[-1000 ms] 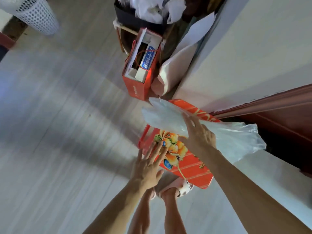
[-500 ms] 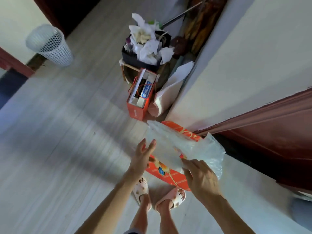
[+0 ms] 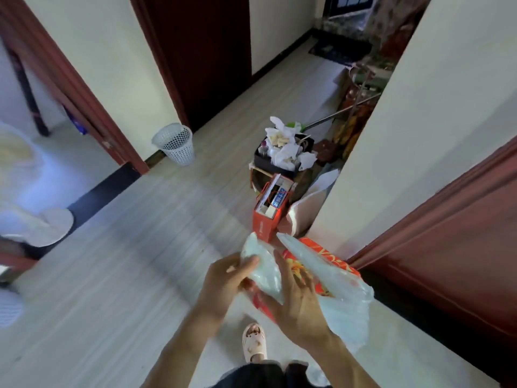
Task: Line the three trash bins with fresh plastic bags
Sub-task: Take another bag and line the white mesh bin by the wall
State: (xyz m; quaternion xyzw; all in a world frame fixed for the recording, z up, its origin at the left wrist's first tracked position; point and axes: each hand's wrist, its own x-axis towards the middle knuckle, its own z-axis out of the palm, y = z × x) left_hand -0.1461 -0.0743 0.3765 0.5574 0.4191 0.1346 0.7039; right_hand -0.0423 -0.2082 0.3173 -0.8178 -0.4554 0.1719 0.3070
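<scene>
A thin, pale translucent plastic bag (image 3: 344, 301) is held in front of me with both hands. My left hand (image 3: 223, 284) pinches one folded edge of it near the top. My right hand (image 3: 296, 309) grips the bag's middle, and its loose end hangs to the right. A white mesh trash bin (image 3: 175, 144) stands unlined against the far wall beside a dark door. A black bin (image 3: 272, 165) overflowing with crumpled white paper sits further along the hallway.
A red patterned box (image 3: 327, 254) lies on the floor behind the bag, by a wall corner. A red paper bag (image 3: 265, 219) with boxes stands beyond it. Doorways open left and right. My slippered foot (image 3: 254, 343) is below.
My view has lifted from the floor to the hallway. My left hand has closed on the bag's edge, and both hands now hold the bag, pulled closer to me.
</scene>
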